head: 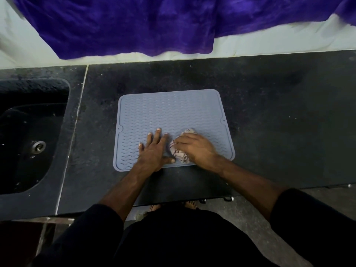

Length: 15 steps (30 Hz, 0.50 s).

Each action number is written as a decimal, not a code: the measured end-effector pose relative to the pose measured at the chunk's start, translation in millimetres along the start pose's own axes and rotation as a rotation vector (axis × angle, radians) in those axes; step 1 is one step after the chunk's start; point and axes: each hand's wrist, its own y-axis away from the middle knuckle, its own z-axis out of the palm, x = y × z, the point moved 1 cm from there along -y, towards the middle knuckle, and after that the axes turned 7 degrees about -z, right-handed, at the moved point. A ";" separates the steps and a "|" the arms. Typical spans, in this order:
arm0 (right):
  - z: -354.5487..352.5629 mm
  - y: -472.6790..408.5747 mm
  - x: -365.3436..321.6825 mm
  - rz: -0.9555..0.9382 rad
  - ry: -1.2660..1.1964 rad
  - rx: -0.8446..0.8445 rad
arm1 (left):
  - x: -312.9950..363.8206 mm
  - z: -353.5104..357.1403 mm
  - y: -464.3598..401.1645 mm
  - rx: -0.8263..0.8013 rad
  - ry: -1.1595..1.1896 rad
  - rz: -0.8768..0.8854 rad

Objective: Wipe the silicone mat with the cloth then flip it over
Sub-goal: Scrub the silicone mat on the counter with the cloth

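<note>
A grey silicone mat [169, 110] with a wavy ridged pattern lies flat on the dark counter, ridged side up. My left hand [153, 151] presses on the mat's near left part with its fingers spread and straight. Beside it, my right hand [194, 147] grips a bunched light patterned cloth [180, 154] against the mat's near right part. The cloth shows at my fingertips and under my palm; the rest is hidden by the hand.
A black sink [28, 135] with a metal drain [38, 147] sits at the left. The dark stone counter [279, 116] stretches right of the mat. A purple fabric [125, 26] hangs over the white wall behind. The counter's front edge runs just below the mat.
</note>
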 end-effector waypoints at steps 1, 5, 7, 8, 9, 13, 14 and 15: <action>5.1 -2.3 -3.2 -0.035 -0.003 0.005 | 0.1 0.7 -0.3 0.007 0.000 -0.001; 0.3 23.6 16.0 0.012 -0.011 -0.009 | -2.9 0.1 1.5 -0.007 0.038 0.018; -10.0 35.7 26.6 0.068 0.002 -0.071 | -3.9 -0.1 2.7 -0.013 0.062 0.029; -14.9 37.6 29.7 0.103 -0.007 -0.113 | -4.6 -0.2 3.9 -0.008 0.077 0.035; -17.2 37.1 31.2 0.136 -0.024 -0.141 | -5.6 -1.0 5.4 -0.005 0.099 0.047; -12.9 14.0 17.3 0.104 -0.048 -0.009 | -29.9 -9.6 14.0 0.023 0.227 0.035; -7.7 3.3 7.6 0.050 -0.047 0.037 | -39.5 -11.3 16.1 0.045 0.227 0.013; -2.1 -8.5 -4.9 -0.022 -0.045 0.064 | -49.2 -11.2 18.2 0.068 0.227 -0.006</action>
